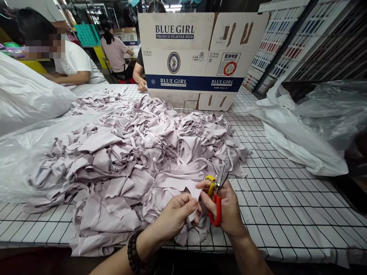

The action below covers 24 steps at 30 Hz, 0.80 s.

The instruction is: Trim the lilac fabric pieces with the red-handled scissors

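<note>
Fabric piece (pixel 195 190), pale lilac, is what we find between the two hands, at the near right edge of the fabric pile. Our left hand (pixel 179 209), a beaded bracelet (pixel 134 248) at its wrist, pinches it between thumb and fingers. Our right hand (pixel 229 210) grips the scissors (pixel 218 204) by their red and yellow handles, blades pointing away from us, while its fingertips meet the same piece; whether the blades are parted we cannot tell.

Just beyond the hands rises the fabric pile (pixel 137 145), a loose heap of similar lilac fabric. We judge the work to be well short of finished: one piece is in hand, and much of the heap lies untouched by either hand. Which pieces have been dealt with, we cannot make out.

Around the pile we see the gridded tabletop (pixel 289 214), a clear plastic bag (pixel 31 91) to its left, a white bag (pixel 298 133) to its right and a cardboard box (pixel 186 65) behind it. Farther behind the pile, a co-worker in white (pixel 77 61) sits at the left.
</note>
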Tool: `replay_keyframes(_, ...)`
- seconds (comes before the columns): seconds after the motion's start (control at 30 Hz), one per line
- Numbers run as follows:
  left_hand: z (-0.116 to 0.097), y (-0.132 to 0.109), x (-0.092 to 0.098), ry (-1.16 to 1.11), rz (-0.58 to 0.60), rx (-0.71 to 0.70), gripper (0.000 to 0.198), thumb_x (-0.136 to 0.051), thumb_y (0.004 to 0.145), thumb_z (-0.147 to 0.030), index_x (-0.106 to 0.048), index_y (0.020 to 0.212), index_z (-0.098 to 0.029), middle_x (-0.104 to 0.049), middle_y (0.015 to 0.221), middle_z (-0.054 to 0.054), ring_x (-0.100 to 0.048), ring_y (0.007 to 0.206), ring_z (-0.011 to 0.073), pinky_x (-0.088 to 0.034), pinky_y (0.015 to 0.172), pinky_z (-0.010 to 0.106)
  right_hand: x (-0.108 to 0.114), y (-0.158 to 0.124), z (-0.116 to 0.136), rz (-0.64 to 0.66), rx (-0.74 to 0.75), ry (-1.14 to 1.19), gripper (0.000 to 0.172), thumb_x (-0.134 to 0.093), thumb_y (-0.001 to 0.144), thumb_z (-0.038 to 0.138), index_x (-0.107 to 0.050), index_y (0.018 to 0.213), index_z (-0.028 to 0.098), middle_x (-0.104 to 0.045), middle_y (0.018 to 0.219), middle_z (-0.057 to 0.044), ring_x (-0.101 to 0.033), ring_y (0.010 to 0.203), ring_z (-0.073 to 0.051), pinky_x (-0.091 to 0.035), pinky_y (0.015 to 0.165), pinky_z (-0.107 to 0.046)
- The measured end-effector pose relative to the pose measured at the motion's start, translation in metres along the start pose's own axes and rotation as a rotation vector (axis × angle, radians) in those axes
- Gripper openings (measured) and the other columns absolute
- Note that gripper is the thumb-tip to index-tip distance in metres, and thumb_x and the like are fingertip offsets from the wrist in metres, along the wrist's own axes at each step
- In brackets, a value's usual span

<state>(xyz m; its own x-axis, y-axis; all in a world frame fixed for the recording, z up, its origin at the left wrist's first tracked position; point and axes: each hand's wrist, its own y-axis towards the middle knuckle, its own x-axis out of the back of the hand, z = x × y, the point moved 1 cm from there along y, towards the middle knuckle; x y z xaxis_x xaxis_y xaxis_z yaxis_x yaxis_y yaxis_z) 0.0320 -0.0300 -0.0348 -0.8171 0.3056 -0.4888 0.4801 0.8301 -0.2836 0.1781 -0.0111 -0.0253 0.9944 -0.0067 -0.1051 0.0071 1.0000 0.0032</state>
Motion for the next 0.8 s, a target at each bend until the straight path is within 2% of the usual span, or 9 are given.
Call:
replay_keyframes(0.13,-0.003,-0.002,-0.005,-0.087,-0.092,0.055,0.042,-0.074,0.073,-0.052,-0.062,0.082,-0.013,-0.056,0.061,-0.002,-0.049,0.054,0.0079,-0.04,0.057,0.02,0.0,-0.002,-0.001,-0.008,0.005,0.008,0.03,-0.079,0.072,0.03,-0.055,0.089,0.025,-0.067,0.091,0.0,-0.061,0.062,-0.011,-0.054,0.055,-0.024)
replay_keyframes(0.27,-0.003,0.0,-0.007,-0.203,-0.075,0.017,0.037,-0.074,0.076,-0.048,-0.065,0.084,-0.013,-0.064,0.08,0.004,-0.058,0.071,0.0117,-0.046,0.069,0.023,-0.002,-0.003,0.001,0.04,-0.035,0.058,0.025,-0.074,0.078,0.032,-0.054,0.092,0.026,-0.065,0.082,0.003,-0.055,0.047,-0.008,-0.05,0.043,-0.021)
replay_keyframes(0.4,0.0,0.003,-0.001,-0.065,-0.067,-0.067,0.038,-0.066,0.083,-0.049,-0.065,0.076,-0.012,-0.067,0.072,0.004,-0.06,0.072,0.0134,-0.045,0.077,0.025,0.001,-0.003,0.004,-0.006,0.056,-0.034,0.025,-0.075,0.078,0.027,-0.054,0.091,0.025,-0.068,0.092,-0.001,-0.064,0.068,-0.012,-0.054,0.059,-0.024)
replay_keyframes(0.47,-0.001,0.003,0.002,-0.007,-0.081,-0.089,0.04,-0.065,0.083,-0.052,-0.068,0.08,-0.012,-0.067,0.066,0.004,-0.061,0.07,0.0151,-0.045,0.079,0.028,0.004,-0.003,0.002,0.003,0.087,-0.062,0.024,-0.073,0.08,0.025,-0.053,0.093,0.026,-0.069,0.095,-0.001,-0.066,0.079,-0.013,-0.054,0.07,-0.026)
replay_keyframes(0.53,-0.004,0.001,0.005,0.065,-0.108,-0.117,0.043,-0.063,0.083,-0.054,-0.071,0.084,-0.012,-0.067,0.062,0.004,-0.06,0.066,0.0157,-0.046,0.079,0.031,0.005,-0.003,-0.001,0.018,0.089,-0.07,0.023,-0.07,0.082,0.024,-0.052,0.095,0.027,-0.07,0.096,-0.001,-0.066,0.084,-0.014,-0.054,0.076,-0.029)
replay_keyframes(0.6,-0.008,-0.001,0.007,0.195,-0.154,-0.177,0.044,-0.063,0.083,-0.055,-0.075,0.081,-0.014,-0.064,0.063,0.004,-0.059,0.067,0.0166,-0.046,0.077,0.032,0.005,-0.004,-0.003,0.025,0.075,-0.07,0.023,-0.07,0.082,0.026,-0.051,0.095,0.027,-0.07,0.097,-0.002,-0.067,0.082,-0.016,-0.054,0.076,-0.031)
replay_keyframes(0.73,-0.016,-0.005,0.009,0.486,-0.338,-0.435,0.044,-0.063,0.081,-0.057,-0.078,0.069,-0.018,-0.061,0.089,0.01,-0.059,0.087,0.0216,-0.047,0.083,0.035,0.0,-0.004,-0.006,0.013,0.045,-0.067,0.022,-0.07,0.081,0.028,-0.051,0.093,0.027,-0.069,0.093,-0.003,-0.067,0.08,-0.017,-0.055,0.073,-0.032)
replay_keyframes(0.8,-0.017,-0.006,0.008,0.529,-0.368,-0.512,0.043,-0.062,0.082,-0.056,-0.078,0.068,-0.019,-0.061,0.108,0.014,-0.059,0.096,0.0245,-0.048,0.087,0.038,-0.004,-0.004,-0.006,0.008,0.042,-0.061,0.022,-0.072,0.079,0.028,-0.052,0.09,0.026,-0.068,0.089,-0.002,-0.066,0.079,-0.017,-0.054,0.073,-0.031)
